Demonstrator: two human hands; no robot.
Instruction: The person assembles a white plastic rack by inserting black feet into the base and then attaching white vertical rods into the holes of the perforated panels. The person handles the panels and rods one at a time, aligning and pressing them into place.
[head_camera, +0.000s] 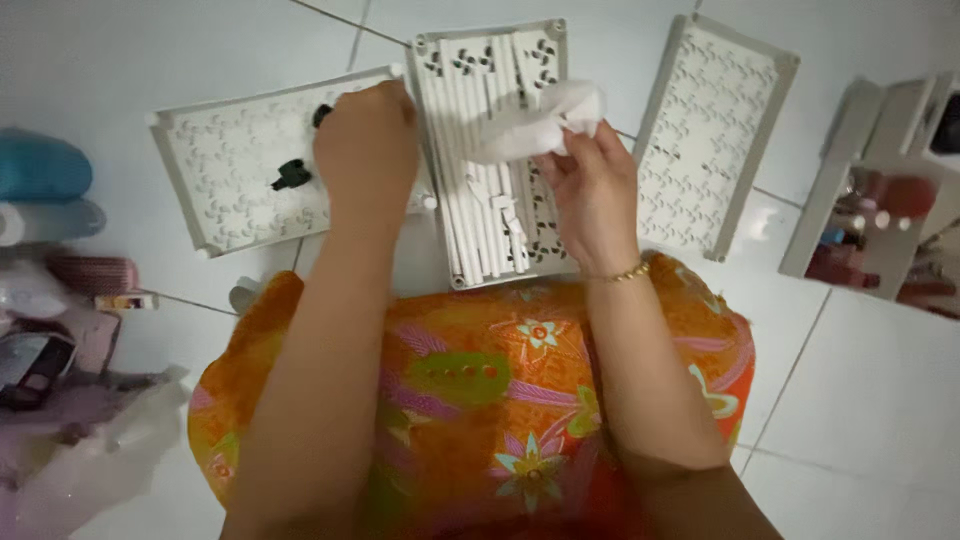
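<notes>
Tiled floor (880, 400): glazed, glossy, smooth. Panel (230, 180) under the left hand (365, 145): matt white plastic with cut-out pattern; two black plastic clips (291, 174) just beside that hand. Rods (480, 190) between the hands: smooth white plastic. Cloth (535, 122) in the right hand (590, 185): soft, white, crumpled. Bracelet (625, 272) below the right hand: shiny yellow metal. Skirt (480, 400): printed matt fabric.

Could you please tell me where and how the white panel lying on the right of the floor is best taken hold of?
I would take the right panel by its near short edge, coming from the person's side with the right hand. It lies flat on the tiled floor, apart from the middle panel, and its raised grey rim offers a grip; the patterned face looks too flat to pinch.
</notes>
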